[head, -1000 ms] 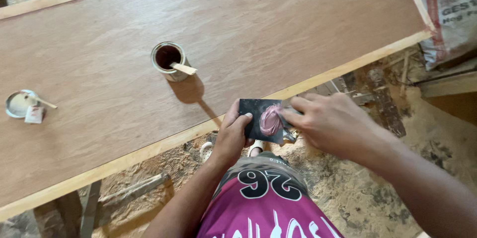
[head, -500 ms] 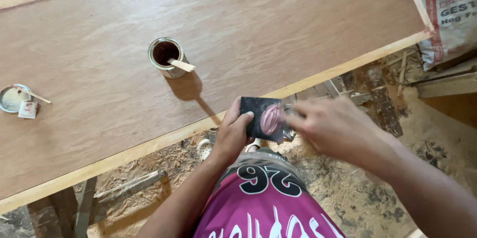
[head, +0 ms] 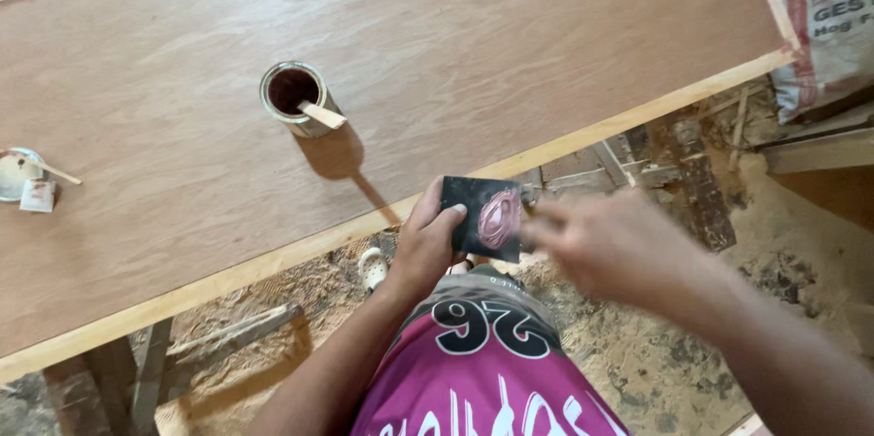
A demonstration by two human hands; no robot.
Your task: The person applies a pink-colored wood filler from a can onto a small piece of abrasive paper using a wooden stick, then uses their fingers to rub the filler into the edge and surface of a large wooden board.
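In the head view, the left hand (head: 428,249) sits just below the near edge of the board (head: 455,54), at about 6 o'clock in the picture, and holds a small dark card (head: 485,218) upright: the thumb presses across the card's left front face and the other fingers are curled behind it, so the hand is closed around the card's left edge. A pinkish smear of putty (head: 499,218) lies on the card's face. The right hand (head: 619,254) is at 3 o'clock from the card, blurred; its fingertips reach to the card's right edge, near the putty, but the blur hides whether they touch it or pinch anything, so I cannot tell how far this hand is open. On the board, at 11 o'clock from the card and well apart from it, stands an open tin (head: 293,97) of dark liquid with a pale stick (head: 320,114) leaning out over its rim. At 9 o'clock, near the picture's left edge, a lid (head: 16,174) lies on the board with a scrap (head: 38,196) beside it. Sawdust (head: 655,363) covers the floor below.
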